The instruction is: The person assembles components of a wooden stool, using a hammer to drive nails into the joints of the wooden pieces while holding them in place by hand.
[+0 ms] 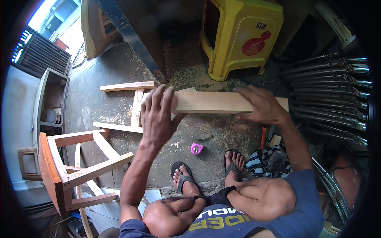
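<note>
A pale wooden board lies crosswise in front of me, held between my two hands. My left hand is closed over its left end, the fingers on top and the thumb at the near edge. Near the right end my right hand grips it, fingers across the upper face and thumb below. Behind my left hand is an H-shaped wooden frame on the floor. Whether the board touches that frame, I cannot tell.
A pink tape measure lies on the floor before my sandalled feet. To the left, a wooden stool lies on its side. A yellow plastic stool stands beyond the board. Metal tubes are stacked right, above a striped cloth.
</note>
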`<control>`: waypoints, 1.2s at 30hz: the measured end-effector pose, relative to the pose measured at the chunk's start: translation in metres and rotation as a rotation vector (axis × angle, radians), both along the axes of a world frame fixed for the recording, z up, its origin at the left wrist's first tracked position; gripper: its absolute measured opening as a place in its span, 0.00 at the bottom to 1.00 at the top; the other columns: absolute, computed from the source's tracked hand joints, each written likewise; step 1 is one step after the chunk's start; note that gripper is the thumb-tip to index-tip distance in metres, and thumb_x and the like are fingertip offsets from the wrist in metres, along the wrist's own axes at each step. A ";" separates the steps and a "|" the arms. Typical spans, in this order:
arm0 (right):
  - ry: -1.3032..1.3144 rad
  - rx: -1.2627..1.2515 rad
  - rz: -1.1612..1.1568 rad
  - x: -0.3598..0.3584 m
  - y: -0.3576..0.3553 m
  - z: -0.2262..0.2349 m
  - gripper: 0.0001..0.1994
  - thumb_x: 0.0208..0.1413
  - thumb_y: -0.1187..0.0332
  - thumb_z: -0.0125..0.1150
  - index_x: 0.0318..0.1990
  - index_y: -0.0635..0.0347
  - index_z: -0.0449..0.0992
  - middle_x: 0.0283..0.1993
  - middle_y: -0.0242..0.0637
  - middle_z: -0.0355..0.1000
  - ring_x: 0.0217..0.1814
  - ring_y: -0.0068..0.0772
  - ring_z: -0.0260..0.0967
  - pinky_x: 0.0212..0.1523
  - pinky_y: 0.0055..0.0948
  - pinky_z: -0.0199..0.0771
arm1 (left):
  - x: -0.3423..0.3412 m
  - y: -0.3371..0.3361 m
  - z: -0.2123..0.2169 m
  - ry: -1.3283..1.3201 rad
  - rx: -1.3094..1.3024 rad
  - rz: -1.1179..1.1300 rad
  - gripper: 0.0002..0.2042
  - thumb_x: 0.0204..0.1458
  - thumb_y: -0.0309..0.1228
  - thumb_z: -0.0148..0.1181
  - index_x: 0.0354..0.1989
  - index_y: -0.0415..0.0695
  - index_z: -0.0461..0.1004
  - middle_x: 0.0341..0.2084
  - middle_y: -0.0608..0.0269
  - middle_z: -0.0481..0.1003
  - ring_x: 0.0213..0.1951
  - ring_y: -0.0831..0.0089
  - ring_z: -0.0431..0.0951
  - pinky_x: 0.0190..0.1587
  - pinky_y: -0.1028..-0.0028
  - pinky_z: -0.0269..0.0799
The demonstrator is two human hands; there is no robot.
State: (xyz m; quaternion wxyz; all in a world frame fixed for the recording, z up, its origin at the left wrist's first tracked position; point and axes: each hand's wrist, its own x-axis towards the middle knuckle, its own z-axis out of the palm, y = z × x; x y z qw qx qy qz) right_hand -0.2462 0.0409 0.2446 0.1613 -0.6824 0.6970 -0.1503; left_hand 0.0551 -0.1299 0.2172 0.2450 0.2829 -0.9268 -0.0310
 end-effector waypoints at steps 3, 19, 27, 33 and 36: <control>0.088 -0.077 -0.092 -0.016 -0.016 -0.005 0.37 0.38 0.56 0.80 0.60 0.54 0.76 0.47 0.41 0.72 0.50 0.49 0.74 0.52 0.46 0.74 | -0.006 -0.034 0.009 -0.083 0.060 -0.011 0.43 0.42 0.41 0.79 0.68 0.45 0.65 0.63 0.55 0.70 0.67 0.56 0.66 0.70 0.54 0.55; -0.073 -0.036 0.040 -0.019 -0.037 -0.004 0.51 0.43 0.46 0.78 0.74 0.55 0.60 0.60 0.48 0.71 0.64 0.47 0.70 0.63 0.46 0.70 | -0.030 -0.034 0.033 -0.030 -0.100 -0.084 0.33 0.41 0.28 0.76 0.60 0.47 0.73 0.53 0.55 0.73 0.60 0.53 0.71 0.76 0.45 0.47; -0.547 -0.135 -0.074 -0.027 -0.045 0.065 0.51 0.51 0.37 0.71 0.74 0.61 0.58 0.69 0.51 0.65 0.66 0.49 0.70 0.63 0.43 0.73 | -0.026 -0.036 0.079 -0.099 -0.241 -0.094 0.32 0.41 0.28 0.76 0.60 0.48 0.73 0.52 0.57 0.73 0.60 0.55 0.71 0.77 0.45 0.45; -0.149 -0.494 0.003 0.009 -0.046 0.003 0.51 0.48 0.57 0.73 0.77 0.62 0.50 0.56 0.48 0.72 0.49 0.45 0.78 0.49 0.38 0.81 | -0.059 0.013 0.106 0.172 -0.433 -0.196 0.23 0.48 0.25 0.71 0.55 0.48 0.78 0.56 0.55 0.74 0.64 0.55 0.70 0.74 0.48 0.56; -1.382 -0.073 0.213 -0.028 -0.019 -0.009 0.53 0.45 0.63 0.70 0.78 0.60 0.45 0.54 0.47 0.68 0.46 0.41 0.76 0.44 0.40 0.83 | -0.050 0.028 0.099 0.610 -0.378 -0.315 0.14 0.52 0.21 0.65 0.48 0.45 0.82 0.50 0.51 0.75 0.60 0.49 0.74 0.64 0.51 0.70</control>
